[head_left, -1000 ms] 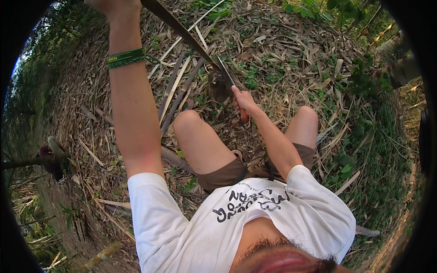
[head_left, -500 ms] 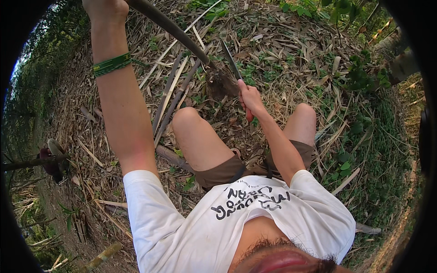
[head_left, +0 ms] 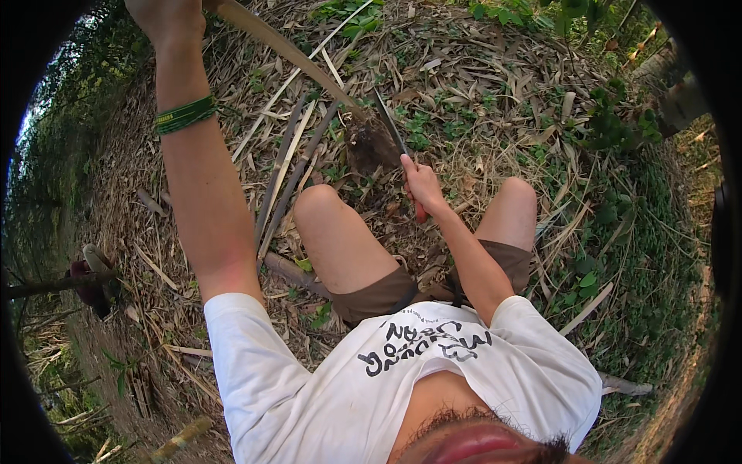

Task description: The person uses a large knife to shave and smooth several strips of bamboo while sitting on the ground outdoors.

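At the upper left, my left hand [head_left: 171,22] is closed around the upper end of a long split wooden strip, likely bamboo [head_left: 282,51]; the frame's top edge cuts off some of the fingers. The strip slants down to the right, its pale face showing, and its lower end meets a short dark wood stump [head_left: 372,145] on the ground ahead of my knees. My right hand [head_left: 422,185] grips a long-bladed knife [head_left: 391,124] by its reddish handle. The blade points up and away, close to the stump's right side and the strip's lower end.
Several dark and pale strips [head_left: 287,166] lie left of the stump. A thicker stick [head_left: 296,272] rests by my left knee. Dry leaves cover the ground, with green plants [head_left: 610,216] at the right and a trunk [head_left: 684,104] at the far right.
The strip has turned from its dark side to its pale side, and my left hand has shifted slightly left. My right hand and the knife have moved slightly down and left.
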`<action>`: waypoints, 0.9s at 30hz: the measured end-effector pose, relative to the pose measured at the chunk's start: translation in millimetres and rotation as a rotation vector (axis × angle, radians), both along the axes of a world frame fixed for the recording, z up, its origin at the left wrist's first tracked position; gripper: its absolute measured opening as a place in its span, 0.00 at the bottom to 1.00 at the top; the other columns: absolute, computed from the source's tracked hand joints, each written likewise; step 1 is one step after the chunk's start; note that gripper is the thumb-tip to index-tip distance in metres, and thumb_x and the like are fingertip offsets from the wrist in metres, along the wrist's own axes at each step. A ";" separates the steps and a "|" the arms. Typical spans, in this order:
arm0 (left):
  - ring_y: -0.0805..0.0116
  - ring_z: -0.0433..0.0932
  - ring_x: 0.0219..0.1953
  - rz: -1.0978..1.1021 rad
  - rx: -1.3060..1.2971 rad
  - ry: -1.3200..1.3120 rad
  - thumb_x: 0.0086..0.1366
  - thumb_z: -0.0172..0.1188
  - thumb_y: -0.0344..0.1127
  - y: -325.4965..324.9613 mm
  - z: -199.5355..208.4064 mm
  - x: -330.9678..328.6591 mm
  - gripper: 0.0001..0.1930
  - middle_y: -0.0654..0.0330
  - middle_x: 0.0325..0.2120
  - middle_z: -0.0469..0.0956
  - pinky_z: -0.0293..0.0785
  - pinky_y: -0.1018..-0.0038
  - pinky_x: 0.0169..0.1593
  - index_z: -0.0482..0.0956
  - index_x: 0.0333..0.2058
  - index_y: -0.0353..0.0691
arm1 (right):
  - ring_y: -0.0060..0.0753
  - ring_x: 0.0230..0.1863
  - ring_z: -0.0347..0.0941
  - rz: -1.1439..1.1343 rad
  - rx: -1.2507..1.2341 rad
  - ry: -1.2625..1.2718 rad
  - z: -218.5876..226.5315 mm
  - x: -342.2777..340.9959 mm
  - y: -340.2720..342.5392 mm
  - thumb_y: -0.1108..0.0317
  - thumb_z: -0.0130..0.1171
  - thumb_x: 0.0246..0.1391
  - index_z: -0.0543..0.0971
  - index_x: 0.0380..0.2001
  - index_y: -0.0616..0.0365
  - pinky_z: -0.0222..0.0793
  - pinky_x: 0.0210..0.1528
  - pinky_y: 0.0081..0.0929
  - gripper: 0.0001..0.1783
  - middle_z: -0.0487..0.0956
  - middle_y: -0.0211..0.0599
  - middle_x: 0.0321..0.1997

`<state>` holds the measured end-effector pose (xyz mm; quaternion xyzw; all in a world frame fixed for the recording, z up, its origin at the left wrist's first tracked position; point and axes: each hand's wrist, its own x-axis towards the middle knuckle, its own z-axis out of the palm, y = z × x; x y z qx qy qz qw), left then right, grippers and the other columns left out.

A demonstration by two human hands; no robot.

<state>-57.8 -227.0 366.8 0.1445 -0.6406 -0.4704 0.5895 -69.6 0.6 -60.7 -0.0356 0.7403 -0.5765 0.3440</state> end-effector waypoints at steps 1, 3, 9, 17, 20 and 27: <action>0.69 0.78 0.19 0.071 -0.008 -0.050 0.67 0.62 0.59 4.6 3.8 -0.3 0.26 0.62 0.19 0.75 0.77 0.73 0.25 0.72 0.39 0.37 | 0.23 0.14 0.63 -0.009 0.003 0.005 -1.3 0.0 0.7 0.39 0.50 0.67 0.71 0.23 0.57 0.61 0.19 0.27 0.31 0.69 0.28 0.16; 0.70 0.76 0.16 0.069 -0.105 0.070 0.66 0.65 0.57 4.8 -3.3 -3.0 0.25 0.63 0.18 0.74 0.75 0.75 0.22 0.72 0.38 0.37 | 0.27 0.16 0.68 -0.006 0.024 0.018 -4.1 0.1 3.5 0.39 0.48 0.67 0.71 0.21 0.58 0.66 0.23 0.31 0.33 0.72 0.32 0.17; 0.73 0.73 0.14 0.090 -0.122 0.238 0.66 0.67 0.53 2.7 -8.4 -3.6 0.23 0.65 0.16 0.72 0.71 0.75 0.19 0.72 0.39 0.39 | 0.23 0.15 0.65 -0.024 -0.017 -0.005 6.8 -0.2 2.7 0.39 0.51 0.66 0.71 0.24 0.57 0.62 0.19 0.27 0.31 0.70 0.28 0.16; 0.73 0.72 0.15 0.037 -0.029 0.226 0.72 0.56 0.56 -16.6 -22.7 3.6 0.20 0.66 0.17 0.69 0.70 0.73 0.21 0.70 0.41 0.43 | 0.23 0.15 0.64 -0.019 -0.020 -0.013 1.4 -5.9 5.8 0.40 0.50 0.67 0.71 0.23 0.58 0.62 0.20 0.27 0.31 0.69 0.28 0.16; 0.73 0.71 0.15 0.049 -0.062 0.263 0.73 0.55 0.58 -22.0 -21.9 8.7 0.21 0.66 0.17 0.69 0.70 0.73 0.21 0.69 0.38 0.44 | 0.23 0.15 0.63 -0.016 -0.030 -0.005 3.9 -3.5 6.0 0.40 0.49 0.67 0.70 0.23 0.57 0.61 0.19 0.27 0.31 0.69 0.28 0.16; 0.74 0.69 0.15 0.099 0.019 0.231 0.73 0.53 0.58 -24.5 -16.2 14.6 0.21 0.67 0.17 0.68 0.68 0.76 0.19 0.68 0.34 0.45 | 0.23 0.15 0.64 0.019 0.003 0.030 4.3 -9.4 -3.4 0.39 0.49 0.67 0.70 0.22 0.57 0.61 0.19 0.27 0.32 0.69 0.29 0.16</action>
